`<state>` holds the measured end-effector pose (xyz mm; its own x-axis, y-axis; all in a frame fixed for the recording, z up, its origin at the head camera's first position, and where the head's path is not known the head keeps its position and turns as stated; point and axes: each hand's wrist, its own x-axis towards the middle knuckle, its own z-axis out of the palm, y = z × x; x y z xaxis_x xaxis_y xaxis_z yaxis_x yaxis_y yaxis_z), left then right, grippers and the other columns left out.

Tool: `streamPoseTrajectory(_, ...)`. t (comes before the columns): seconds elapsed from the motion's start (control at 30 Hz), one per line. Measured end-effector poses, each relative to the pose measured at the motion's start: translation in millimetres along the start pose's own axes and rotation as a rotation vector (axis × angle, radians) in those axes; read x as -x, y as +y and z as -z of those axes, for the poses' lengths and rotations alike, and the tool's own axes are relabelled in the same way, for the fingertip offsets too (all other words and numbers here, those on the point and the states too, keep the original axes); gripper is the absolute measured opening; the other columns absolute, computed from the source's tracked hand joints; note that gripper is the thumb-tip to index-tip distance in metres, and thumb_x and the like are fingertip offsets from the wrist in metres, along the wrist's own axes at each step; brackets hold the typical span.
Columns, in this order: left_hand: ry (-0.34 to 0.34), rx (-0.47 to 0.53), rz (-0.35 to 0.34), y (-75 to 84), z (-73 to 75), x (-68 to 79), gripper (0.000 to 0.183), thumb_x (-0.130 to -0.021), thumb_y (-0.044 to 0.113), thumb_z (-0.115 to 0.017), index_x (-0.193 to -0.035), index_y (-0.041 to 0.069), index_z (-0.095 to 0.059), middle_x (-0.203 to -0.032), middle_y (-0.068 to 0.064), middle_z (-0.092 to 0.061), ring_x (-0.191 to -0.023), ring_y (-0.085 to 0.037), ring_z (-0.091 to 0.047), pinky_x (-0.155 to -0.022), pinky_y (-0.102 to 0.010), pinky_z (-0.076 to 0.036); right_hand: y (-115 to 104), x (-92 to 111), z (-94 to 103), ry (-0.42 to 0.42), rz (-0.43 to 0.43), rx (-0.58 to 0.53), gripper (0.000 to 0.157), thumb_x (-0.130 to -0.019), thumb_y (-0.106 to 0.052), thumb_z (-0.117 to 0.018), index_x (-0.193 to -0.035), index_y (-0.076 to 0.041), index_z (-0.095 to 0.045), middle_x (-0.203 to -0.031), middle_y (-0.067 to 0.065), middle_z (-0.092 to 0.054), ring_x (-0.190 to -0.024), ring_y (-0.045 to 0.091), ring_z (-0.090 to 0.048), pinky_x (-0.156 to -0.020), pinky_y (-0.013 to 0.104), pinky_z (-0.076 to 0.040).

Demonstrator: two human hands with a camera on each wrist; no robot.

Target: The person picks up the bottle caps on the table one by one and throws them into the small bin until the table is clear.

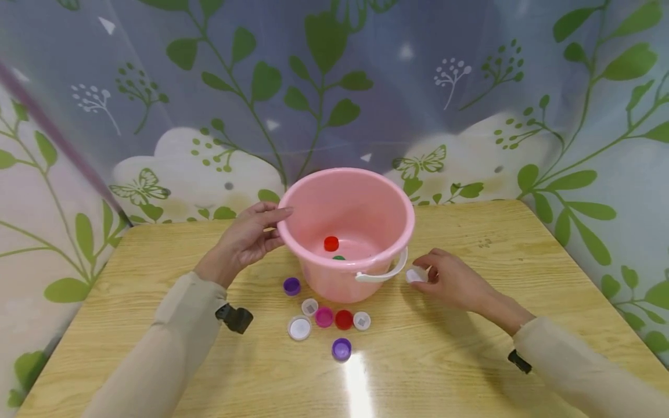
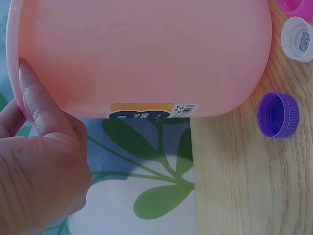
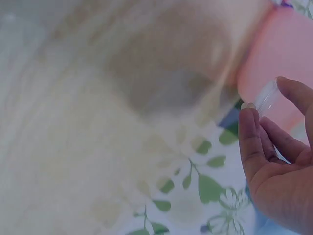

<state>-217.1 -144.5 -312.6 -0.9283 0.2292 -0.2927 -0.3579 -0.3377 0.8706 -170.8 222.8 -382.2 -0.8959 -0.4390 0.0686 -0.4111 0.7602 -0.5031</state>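
Observation:
A pink bucket [image 1: 334, 278] stands on the table, its white handle [image 1: 381, 274] hanging at the front right. My left hand [image 1: 254, 232] grips the bucket's left rim, as the left wrist view also shows. To the right of the bucket, my right hand [image 1: 452, 281] pinches a white bottle cap [image 1: 416, 275] between thumb and fingers. Inside the bucket lie a red cap [image 1: 331, 243] and a green cap [image 1: 338, 258], the green one mostly hidden by the front rim.
Several loose caps lie before the bucket: purple [image 1: 291, 285], large white [image 1: 299, 328], small white [image 1: 309, 307], pink [image 1: 324, 317], red [image 1: 344, 319], another white [image 1: 362, 320] and another purple [image 1: 341, 349]. A leaf-patterned curtain [image 1: 219, 116] hangs behind the wooden table [image 1: 470, 360].

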Motion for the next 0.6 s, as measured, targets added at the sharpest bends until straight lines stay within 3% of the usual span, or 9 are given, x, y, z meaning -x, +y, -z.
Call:
streamPoseTrajectory(0.33, -0.005, 0.018, 0.007, 0.2, -0.7, 0.8, 0.016, -0.094, 0.008, -0.060, -0.103, 0.005, -0.047, -0.078, -0.008, -0.055, -0.052, -0.013, -0.058, -0.053, -0.020, -0.054, -0.4, -5.8, 55.7, 0.097, -0.012, 0.033, 0.041, -0.087, -0.026, -0.071, -0.118, 0.001, -0.063, -0.104, 0.013, -0.060, -0.081, 0.020, -0.060, -0.066, 0.035, -0.054)
streamPoseTrajectory(0.6, -0.008, 0.020, 0.008, 0.7, -0.7, 1.7, 0.016, -0.094, 0.009, -0.059, -0.103, 0.005, -0.046, -0.077, -0.008, -0.055, -0.051, -0.013, -0.058, -0.053, -0.020, -0.054, -14.0, -17.2, 99.3, 0.160, -0.043, 0.041, 0.052, -0.090, -0.036, -0.066, -0.125, 0.002, -0.058, -0.113, 0.019, -0.057, -0.092, 0.030, -0.062, -0.075, 0.047, -0.053)
